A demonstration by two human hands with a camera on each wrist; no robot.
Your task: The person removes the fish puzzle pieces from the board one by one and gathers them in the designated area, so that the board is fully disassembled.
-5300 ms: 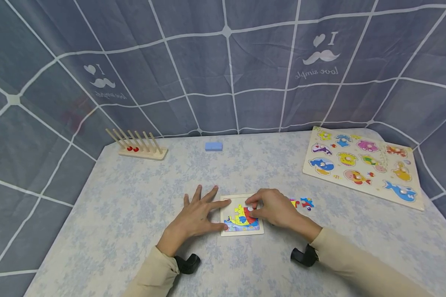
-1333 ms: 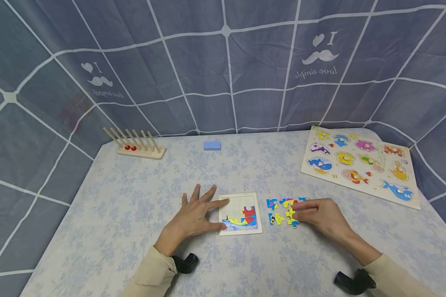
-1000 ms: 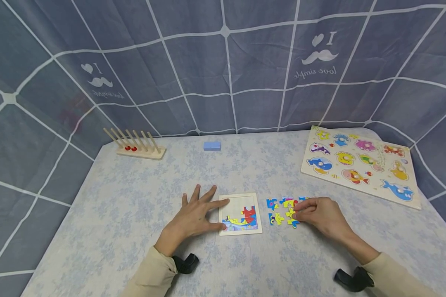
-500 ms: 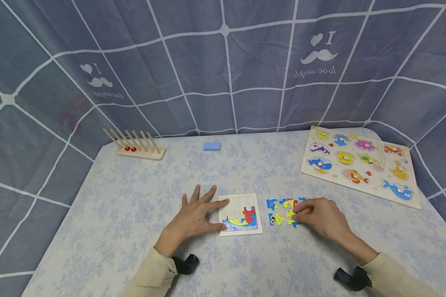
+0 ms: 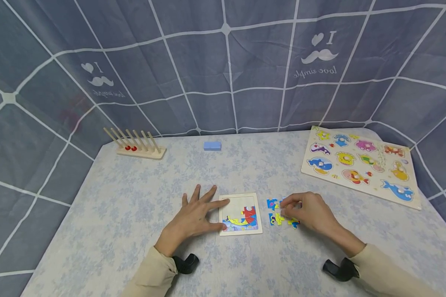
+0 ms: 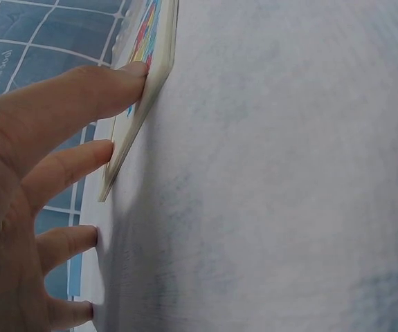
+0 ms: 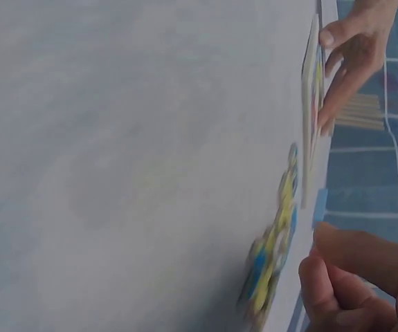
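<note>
Right hand (image 5: 310, 210) has just shifted left, from the outer edge of the loose pieces (image 5: 276, 219) to over them, nearer the puzzle tray (image 5: 241, 233); grip narrow, thumb and fingertips close together, can't tell if a piece sits between; tray lies on the desk (image 5: 134, 194), left of the loose pieces, fill unchanged: joined pieces (image 5: 250, 215) along bottom and right, upper left bare; left hand (image 5: 193, 216) spread wide, thumb and index touching tray's left side; likely mid-selection, puzzle only part done.
</note>
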